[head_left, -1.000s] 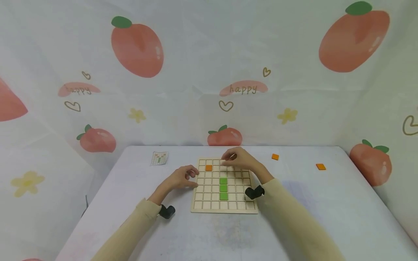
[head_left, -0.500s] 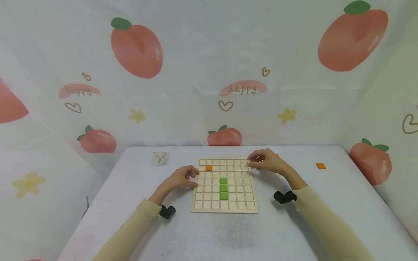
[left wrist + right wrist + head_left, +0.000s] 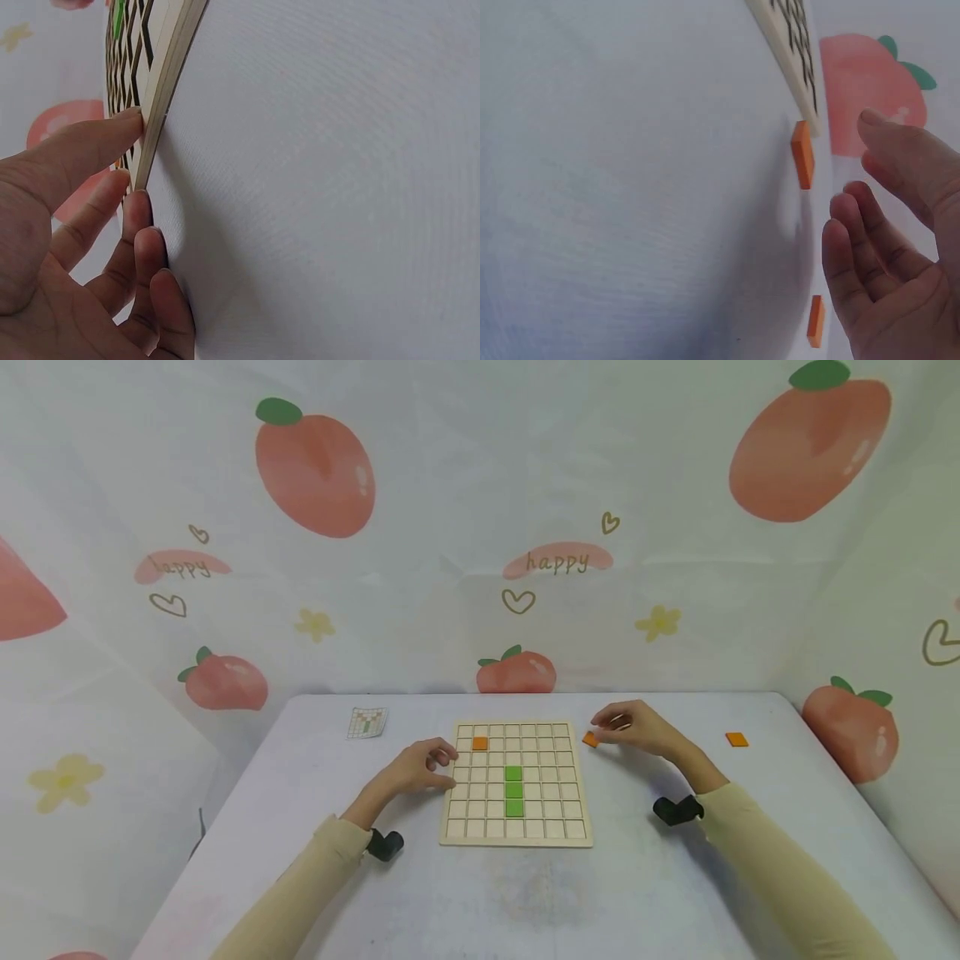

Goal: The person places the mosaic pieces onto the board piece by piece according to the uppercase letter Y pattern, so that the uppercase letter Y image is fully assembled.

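Observation:
A wooden grid board (image 3: 480, 838) lies mid-table. One orange tile (image 3: 480, 743) sits in its upper left part, and a column of green tiles (image 3: 513, 791) fills several middle cells. My left hand (image 3: 415, 768) touches the board's left edge with thumb and fingertips, fingers loosely bent; the left wrist view shows the thumb (image 3: 90, 146) against the rim. Just right of the board, another orange tile (image 3: 591, 739) lies on the table beside the fingertips of my right hand (image 3: 637, 728). In the right wrist view the fingers are spread and apart from that orange tile (image 3: 802, 155).
A small pattern card (image 3: 367, 723) lies at the back left. Farther right on the table (image 3: 645, 893) is a separate orange tile (image 3: 737, 740). A fruit-printed cloth (image 3: 450, 527) hangs behind the table.
My right hand has moved from over the board to the right, and an orange tile now shows at its fingertips. The hand now covers where another orange tile lay. My left hand stays put.

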`<state>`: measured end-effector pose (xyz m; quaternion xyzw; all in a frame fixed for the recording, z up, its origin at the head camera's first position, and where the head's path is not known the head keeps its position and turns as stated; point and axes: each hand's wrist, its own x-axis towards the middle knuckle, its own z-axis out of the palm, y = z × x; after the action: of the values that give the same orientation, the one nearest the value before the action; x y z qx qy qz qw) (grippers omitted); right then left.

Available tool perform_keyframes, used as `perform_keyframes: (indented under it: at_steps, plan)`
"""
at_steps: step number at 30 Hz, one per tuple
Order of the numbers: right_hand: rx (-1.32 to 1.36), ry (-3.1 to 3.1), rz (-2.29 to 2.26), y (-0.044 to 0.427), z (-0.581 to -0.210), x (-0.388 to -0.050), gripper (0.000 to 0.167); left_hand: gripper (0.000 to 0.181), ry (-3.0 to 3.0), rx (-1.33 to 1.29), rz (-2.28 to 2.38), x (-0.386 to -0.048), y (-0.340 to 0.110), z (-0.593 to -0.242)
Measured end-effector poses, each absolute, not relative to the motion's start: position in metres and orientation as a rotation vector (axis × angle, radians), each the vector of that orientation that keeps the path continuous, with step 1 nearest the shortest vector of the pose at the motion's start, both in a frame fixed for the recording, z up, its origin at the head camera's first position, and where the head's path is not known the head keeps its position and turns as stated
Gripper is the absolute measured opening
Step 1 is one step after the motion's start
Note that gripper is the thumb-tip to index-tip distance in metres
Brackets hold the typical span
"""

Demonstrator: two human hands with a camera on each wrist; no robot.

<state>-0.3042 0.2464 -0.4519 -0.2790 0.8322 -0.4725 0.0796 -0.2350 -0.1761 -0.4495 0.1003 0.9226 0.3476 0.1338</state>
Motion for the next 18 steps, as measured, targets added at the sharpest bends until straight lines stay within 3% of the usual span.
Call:
perform_keyframes:
  at_steps: [10, 18]
  plan:
    - [-0.804, 2.554, -1.317, 0.241, -0.463, -0.307, 0.037, 0.039, 2.675, 0.286, 1.000, -0.237, -0.175, -0.451]
    - [-0.719, 2.646, -1.226, 0.233, -0.466, -0.306, 0.038, 0.039, 2.674, 0.285, 1.005, -0.236, -0.175, -0.450]
